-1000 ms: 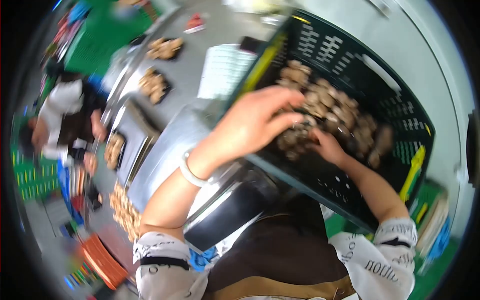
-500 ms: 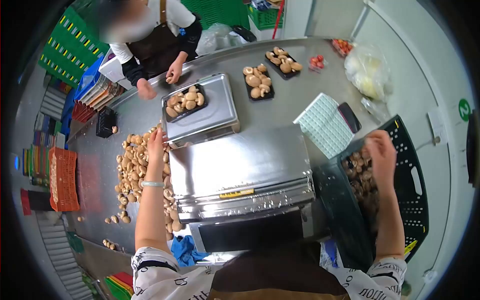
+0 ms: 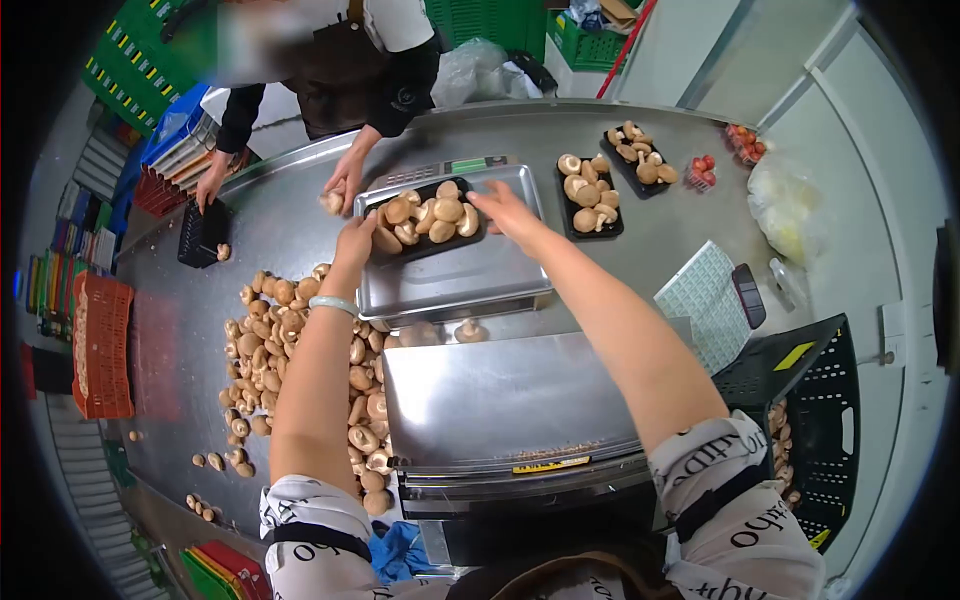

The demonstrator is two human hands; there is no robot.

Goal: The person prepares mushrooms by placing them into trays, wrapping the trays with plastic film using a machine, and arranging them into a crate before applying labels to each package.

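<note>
Filled tray: we have the black tray (image 3: 432,247) of mushrooms (image 3: 445,210) on the pan of the steel scale (image 3: 455,285), between our two hands, its long side slanting up toward our right.
Left grip: our left hand (image 3: 355,243) is at the tray's left end, fingers close against a mushroom there; the fingertips are partly hidden, so we cannot tell whether it is clamped on anything.
Right grip: our right hand (image 3: 510,215) is at the opposite end, thumb and fingers parted beside the tray's corner; we cannot tell whether they press on it.
Left arm: we reach nearly straight ahead, past the loose pile (image 3: 262,350) of mushrooms, a pale bangle (image 3: 333,304) at the wrist.
Right arm: we reach slantwise across the steel-topped machine (image 3: 500,400), the hand pointing left toward the tray.
Near edge of the scale: a lone mushroom (image 3: 470,331) sits between it and our machine.
Right along the worktop (image 3: 175,350): we see two more filled trays (image 3: 598,236), near each other.
Across from us: a co-worker (image 3: 345,80) has one hand (image 3: 348,180) at a mushroom beside the scale, the other at a small black container (image 3: 200,240).
</note>
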